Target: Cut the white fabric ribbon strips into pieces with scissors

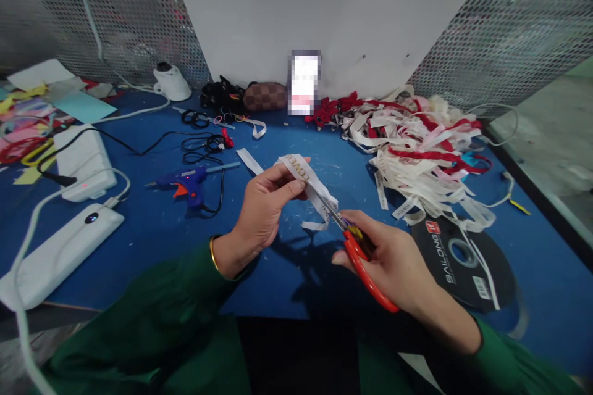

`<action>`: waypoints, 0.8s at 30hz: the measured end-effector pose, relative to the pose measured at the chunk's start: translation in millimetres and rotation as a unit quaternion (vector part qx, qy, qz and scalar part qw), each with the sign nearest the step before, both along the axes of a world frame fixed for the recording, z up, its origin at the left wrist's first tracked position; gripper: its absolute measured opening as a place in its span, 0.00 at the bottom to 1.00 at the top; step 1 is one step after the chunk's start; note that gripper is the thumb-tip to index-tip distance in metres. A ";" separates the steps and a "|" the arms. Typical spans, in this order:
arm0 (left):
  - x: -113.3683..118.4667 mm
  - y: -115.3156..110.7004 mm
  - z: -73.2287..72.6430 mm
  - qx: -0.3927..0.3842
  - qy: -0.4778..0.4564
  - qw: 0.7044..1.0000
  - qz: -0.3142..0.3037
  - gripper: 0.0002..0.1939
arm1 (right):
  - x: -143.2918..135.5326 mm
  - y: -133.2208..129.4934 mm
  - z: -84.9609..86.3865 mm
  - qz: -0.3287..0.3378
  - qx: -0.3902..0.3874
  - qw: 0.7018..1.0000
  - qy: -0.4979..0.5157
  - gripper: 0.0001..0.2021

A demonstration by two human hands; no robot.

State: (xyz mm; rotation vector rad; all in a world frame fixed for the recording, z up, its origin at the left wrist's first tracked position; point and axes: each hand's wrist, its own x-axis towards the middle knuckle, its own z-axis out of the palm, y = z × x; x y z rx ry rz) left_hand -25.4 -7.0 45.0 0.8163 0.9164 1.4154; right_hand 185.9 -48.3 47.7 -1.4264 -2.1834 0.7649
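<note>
A white ribbon (319, 194) with gold lettering is pinched between the thumb and fingers of my left hand (263, 203). One end of it trails behind that hand onto the blue table, and the other runs down toward my right hand (393, 253). My right hand is wrapped round the red handles of a pair of scissors (365, 278). Their blades point up and left and lie along the ribbon, close to my left fingertips. Whether the blades are fully closed is hard to make out.
A blue glue gun (188, 185) lies left of my hands, near a white power bank (69, 253) and a power strip (86, 163). On the right are a heap of ribbons (417, 160) and a black spool (430, 265). A lit phone (304, 81) leans on the back wall.
</note>
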 end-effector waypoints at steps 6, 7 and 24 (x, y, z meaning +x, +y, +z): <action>2.0 -1.3 -4.2 -0.001 0.013 1.000 -0.003 0.15 | 0.5 -0.5 0.2 0.005 0.008 1.000 0.008 0.24; 2.0 -1.4 -4.3 -0.001 0.014 1.000 -0.004 0.15 | 1.0 -0.6 -0.3 0.005 0.002 1.000 0.009 0.24; -3.6 2.3 -1.6 -0.013 -0.026 0.999 -0.019 0.13 | 2.5 1.5 -2.1 0.020 -0.001 1.000 0.024 0.24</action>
